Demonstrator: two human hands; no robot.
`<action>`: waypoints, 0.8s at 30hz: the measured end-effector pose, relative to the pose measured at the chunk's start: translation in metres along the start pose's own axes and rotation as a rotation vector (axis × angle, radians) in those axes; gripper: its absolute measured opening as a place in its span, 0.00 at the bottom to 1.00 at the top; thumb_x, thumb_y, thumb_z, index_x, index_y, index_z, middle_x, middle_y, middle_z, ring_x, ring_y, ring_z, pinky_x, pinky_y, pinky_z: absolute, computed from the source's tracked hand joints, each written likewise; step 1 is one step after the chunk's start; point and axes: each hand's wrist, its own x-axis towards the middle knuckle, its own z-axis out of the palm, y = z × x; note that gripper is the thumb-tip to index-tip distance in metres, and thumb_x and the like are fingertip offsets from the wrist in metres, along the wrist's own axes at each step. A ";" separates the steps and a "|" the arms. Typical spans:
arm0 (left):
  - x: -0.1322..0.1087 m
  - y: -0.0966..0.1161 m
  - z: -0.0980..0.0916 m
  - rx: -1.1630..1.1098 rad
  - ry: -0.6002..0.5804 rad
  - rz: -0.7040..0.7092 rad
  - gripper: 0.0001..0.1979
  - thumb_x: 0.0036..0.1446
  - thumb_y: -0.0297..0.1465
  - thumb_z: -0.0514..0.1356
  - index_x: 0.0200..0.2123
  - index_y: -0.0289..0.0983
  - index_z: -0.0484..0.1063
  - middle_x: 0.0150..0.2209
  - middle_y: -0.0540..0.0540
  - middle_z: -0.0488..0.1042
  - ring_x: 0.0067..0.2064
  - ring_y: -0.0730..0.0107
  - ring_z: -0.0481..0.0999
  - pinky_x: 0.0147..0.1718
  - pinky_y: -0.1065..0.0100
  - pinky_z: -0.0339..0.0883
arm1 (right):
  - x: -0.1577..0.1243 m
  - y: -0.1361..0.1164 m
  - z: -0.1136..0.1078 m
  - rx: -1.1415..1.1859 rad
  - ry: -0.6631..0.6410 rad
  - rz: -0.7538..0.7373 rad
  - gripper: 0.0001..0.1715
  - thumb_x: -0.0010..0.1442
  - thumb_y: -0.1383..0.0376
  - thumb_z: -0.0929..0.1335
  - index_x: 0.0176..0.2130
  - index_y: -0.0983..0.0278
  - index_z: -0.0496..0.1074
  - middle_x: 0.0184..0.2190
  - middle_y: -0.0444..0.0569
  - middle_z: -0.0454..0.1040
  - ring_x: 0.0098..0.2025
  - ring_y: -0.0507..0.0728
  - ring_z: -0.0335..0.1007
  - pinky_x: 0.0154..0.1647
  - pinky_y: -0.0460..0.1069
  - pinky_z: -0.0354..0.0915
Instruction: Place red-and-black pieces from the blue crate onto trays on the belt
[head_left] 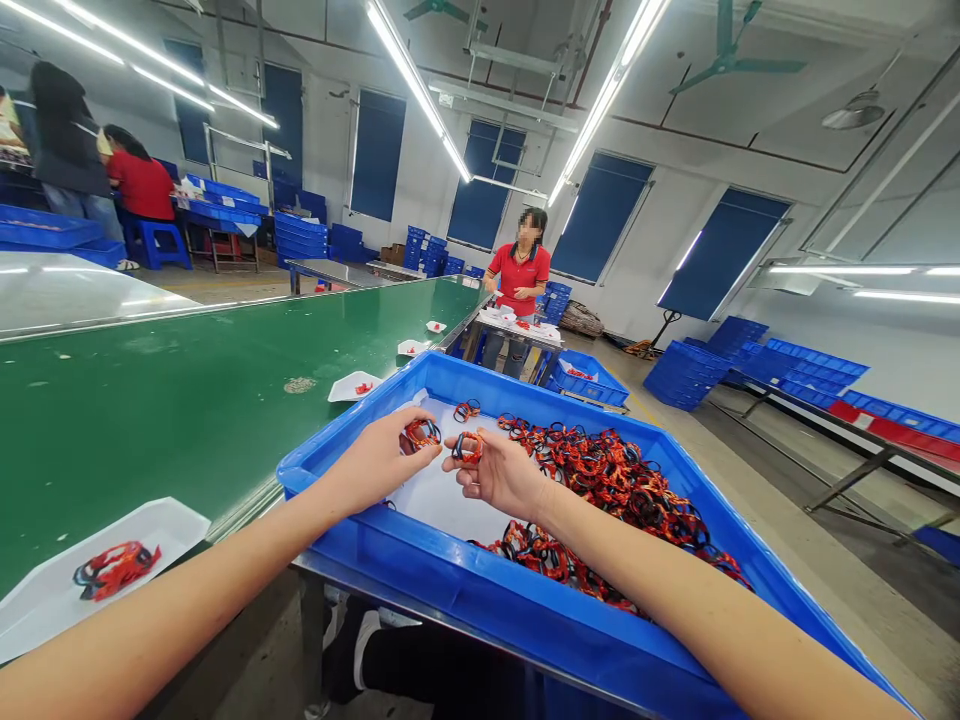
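Above the near-left part of the blue bin [480, 600], your left hand [375, 462] is closed in a pinch, thumb against fingertips, on the left coil [422, 433], a small red-and-black wire loop. Your right hand [499, 472] is likewise curled, its thumb and forefinger nipping the right coil [469, 447]. The two coils hang close together over the bin's bare white floor, apparently not touching.

Both grips look light and fingertip-only, so a slackened thumb would likely drop a coil. It would land in the bin, where it could be lost among the heap of coils [615, 480] to the right. Because the coils are held so near each other, their loops may hook together, and pulling them apart could deform the windings. A loose coil [466, 410] lies just beyond your fingers and could be mistaken for one already handled.

The white tray [45, 590], bearing a bundle [114, 568], sits at the near edge of the green belt [187, 400], well apart from both hands. Your left forearm lies between bin and tray, so a careless sweep could nudge the tray. A person in a red shirt [521, 275] works far off.
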 end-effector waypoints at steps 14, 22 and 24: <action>0.010 -0.035 -0.069 0.126 0.397 -0.049 0.24 0.55 0.45 0.54 0.51 0.41 0.67 0.45 0.45 0.73 0.44 0.63 0.73 0.44 0.64 0.67 | 0.008 0.011 -0.004 -0.223 0.262 0.125 0.27 0.62 0.45 0.56 0.33 0.65 0.66 0.25 0.50 0.74 0.20 0.48 0.63 0.22 0.41 0.56; 0.042 -0.143 -0.103 0.269 0.258 -0.456 0.27 0.43 0.43 0.61 0.45 0.33 0.71 0.36 0.42 0.77 0.30 0.63 0.75 0.30 0.67 0.68 | 0.014 0.019 0.000 -0.346 0.215 0.122 0.30 0.59 0.42 0.58 0.34 0.65 0.68 0.27 0.51 0.75 0.22 0.48 0.64 0.23 0.41 0.57; 0.050 -0.149 -0.098 0.273 0.270 -0.483 0.29 0.41 0.42 0.62 0.47 0.32 0.70 0.39 0.39 0.77 0.28 0.63 0.76 0.28 0.67 0.68 | 0.013 0.019 0.000 -0.353 0.207 0.113 0.30 0.59 0.43 0.57 0.34 0.65 0.69 0.27 0.51 0.75 0.22 0.48 0.64 0.23 0.41 0.56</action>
